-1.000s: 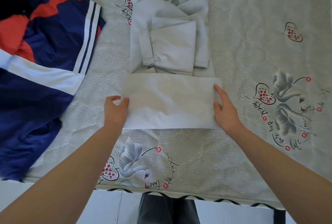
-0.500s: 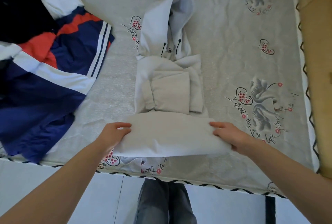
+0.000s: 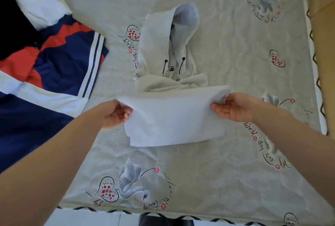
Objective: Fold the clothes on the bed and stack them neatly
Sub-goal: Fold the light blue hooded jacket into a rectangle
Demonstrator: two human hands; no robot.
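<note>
A light grey hoodie [image 3: 174, 115] lies in the middle of the bed, its hood [image 3: 168, 32] pointing away from me with two black drawstring ends showing. Its lower part is lifted off the sheet and folded up over the body, hiding the folded sleeves. My left hand [image 3: 116, 114] grips the left edge of that raised fold. My right hand [image 3: 233, 107] grips the right edge. A navy, red and white jacket [image 3: 54, 66] lies spread at the left.
The patterned sheet [image 3: 235, 171] with swans and hearts covers the bed; its near edge [image 3: 126, 211] runs along the bottom. A tan wooden frame [image 3: 324, 44] borders the right side. White and black clothes [image 3: 27, 8] are heaped at the far left.
Both hands have lifted the hoodie's folded lower part off the sheet and carried it up toward the hood, covering the sleeves. The view has tilted to show more of the bed.
</note>
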